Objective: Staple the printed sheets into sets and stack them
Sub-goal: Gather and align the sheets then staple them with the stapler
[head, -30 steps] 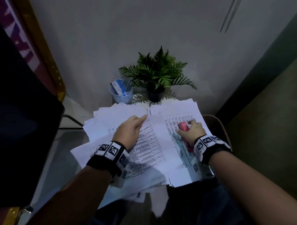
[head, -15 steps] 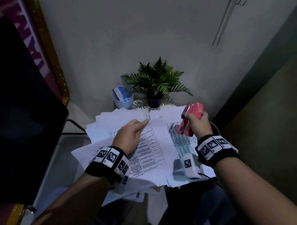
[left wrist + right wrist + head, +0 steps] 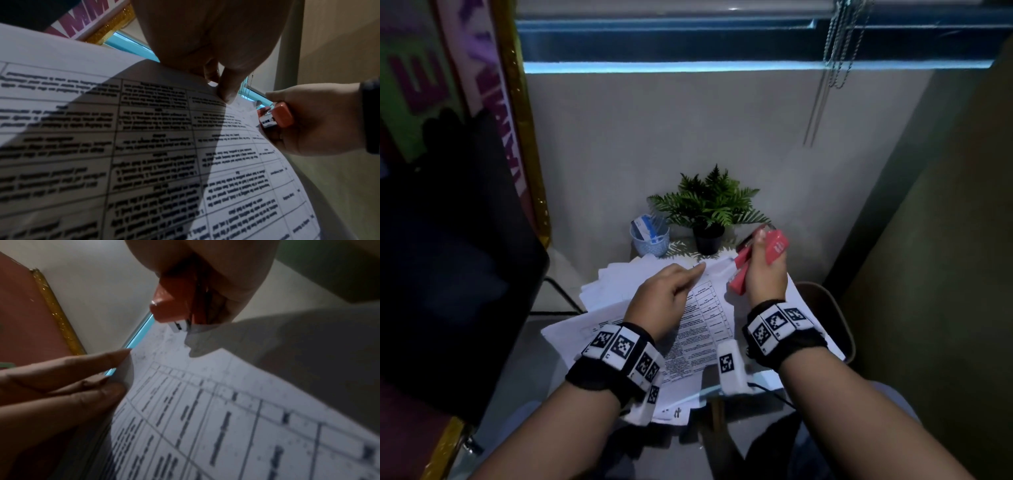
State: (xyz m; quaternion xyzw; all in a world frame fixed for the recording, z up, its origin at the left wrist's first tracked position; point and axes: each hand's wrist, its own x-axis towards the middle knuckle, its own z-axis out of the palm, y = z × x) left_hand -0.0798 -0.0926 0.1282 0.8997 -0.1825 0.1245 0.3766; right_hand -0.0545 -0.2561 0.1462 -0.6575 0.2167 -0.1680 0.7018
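My left hand (image 3: 690, 277) pinches the top edge of a printed set of sheets (image 3: 702, 329) and holds that edge raised off the loose pile of sheets (image 3: 616, 284) on the small table. In the left wrist view its fingertips (image 3: 223, 91) pinch the paper (image 3: 164, 146). My right hand (image 3: 760, 274) grips a pink stapler (image 3: 777, 245) at the set's top right corner. In the right wrist view the stapler (image 3: 174, 305) has its mouth at the paper's corner (image 3: 197, 331); whether the corner sits inside is unclear.
A fern in a black pot (image 3: 709, 219) and a blue cup (image 3: 650, 240) holding a small box stand at the table's back by the wall. A dark chair back (image 3: 448, 257) fills the left. Another chair's rim (image 3: 835, 308) shows right. Blind cords (image 3: 835, 51) hang above.
My right hand lifted the stapler off the sheets and carried it up and back to the set's top right corner. My left hand stayed on the set's top edge. The view tilted up.
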